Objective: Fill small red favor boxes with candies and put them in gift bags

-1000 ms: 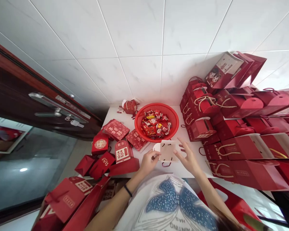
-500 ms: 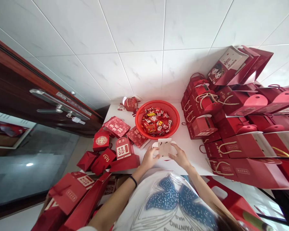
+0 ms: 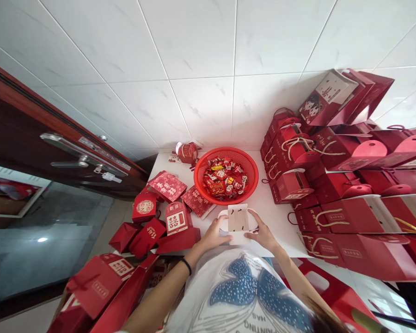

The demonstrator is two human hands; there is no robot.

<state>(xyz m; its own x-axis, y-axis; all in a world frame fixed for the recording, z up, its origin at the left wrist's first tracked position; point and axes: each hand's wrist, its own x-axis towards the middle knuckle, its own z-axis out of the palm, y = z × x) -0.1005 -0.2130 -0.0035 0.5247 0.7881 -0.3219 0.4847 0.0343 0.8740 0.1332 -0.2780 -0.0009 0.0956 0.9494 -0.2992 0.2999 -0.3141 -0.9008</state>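
Note:
Between my hands stands a small folding paper box point(image 3: 238, 219), its pale inside facing up and its end flaps spread. My left hand point(image 3: 216, 233) grips its left side, the thumb at the near edge. On the right side, my right hand point(image 3: 263, 234) holds it the same way. Just beyond the box sits a round red plastic basket point(image 3: 198, 180) filled with wrapped candies point(image 3: 225, 178). The outside of the box is hidden from me.
Red gift boxes point(image 3: 343, 217) with rope handles are stacked high on the right. Several red boxes and bags point(image 3: 176, 217) lie at the table's left. A dark door point(image 3: 55, 138) with a metal handle stands at the left, and a tiled wall point(image 3: 201, 111) rises behind.
The box has opened out: its inside and a near flap now show. Both hands have shifted slightly towards me along its sides. The view has tipped a little.

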